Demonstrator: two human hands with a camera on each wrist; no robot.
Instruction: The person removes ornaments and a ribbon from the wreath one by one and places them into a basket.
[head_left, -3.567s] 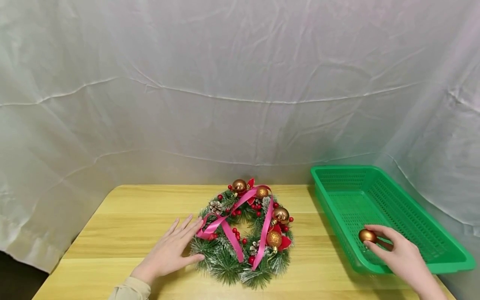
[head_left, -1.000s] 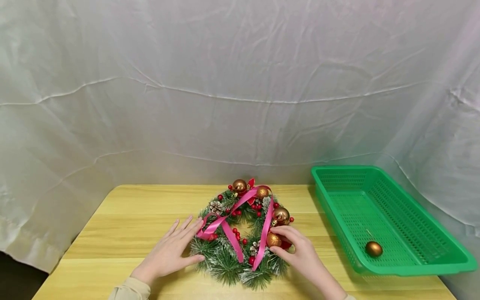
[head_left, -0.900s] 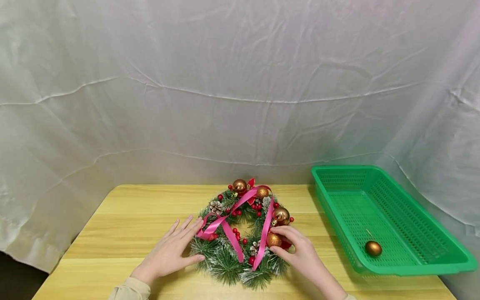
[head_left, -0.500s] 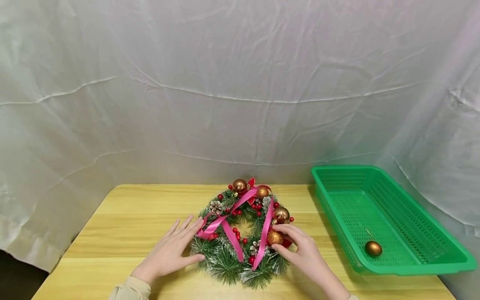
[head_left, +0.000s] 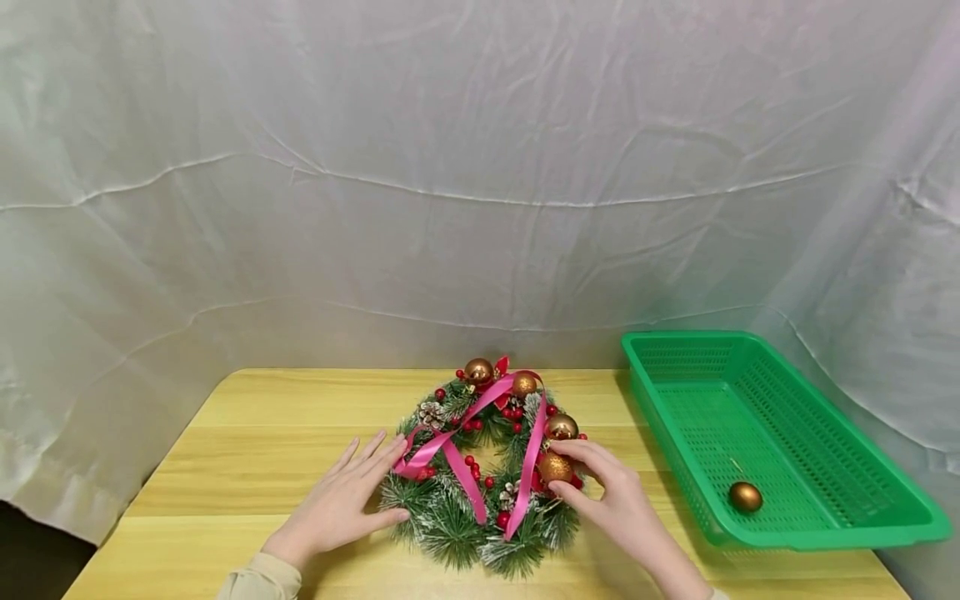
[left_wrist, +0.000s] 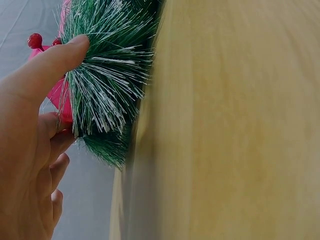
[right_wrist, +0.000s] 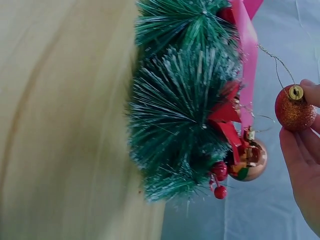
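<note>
Two hands are at work on a yellow wooden table (head_left: pixel 255 433). On the left side, the left hand (head_left: pixel 341 500) lies flat on the table with its fingers straight and a little spread. Its fingertips (head_left: pixel 390 454) touch the left edge of the wreath (head_left: pixel 487 467), and its thumb rests by the frosty green needles. In the left wrist view, the thumb (left_wrist: pixel 55 62) presses against the needles and a bit of pink ribbon shows behind it.

The wreath lies flat in the middle of the table. It has green branches with white tips, red berries, little pine cones and a long pink ribbon (head_left: pixel 457 467) that crosses over it. Shiny gold balls sit at the top and on the right side of the wreath.

Next comes the right hand (head_left: pixel 611 500). It pinches a glittery gold ball (head_left: pixel 555 467) between the thumb and the fingers, at the right side of the wreath. In the right wrist view, the glittery gold ball (right_wrist: pixel 293 111) is a little way off from the branches, and a thin gold string runs from its cap back to the wreath. A smooth gold ball (right_wrist: pixel 248 160) hangs on the wreath just beside it, next to a red bow.

Far to the right stands a green basket (head_left: pixel 885 467) with small holes. One gold ball (head_left: pixel 746 497) lies inside it, near the front edge.

A wrinkly white sheet (head_left: pixel 450 167) hangs behind everything.
</note>
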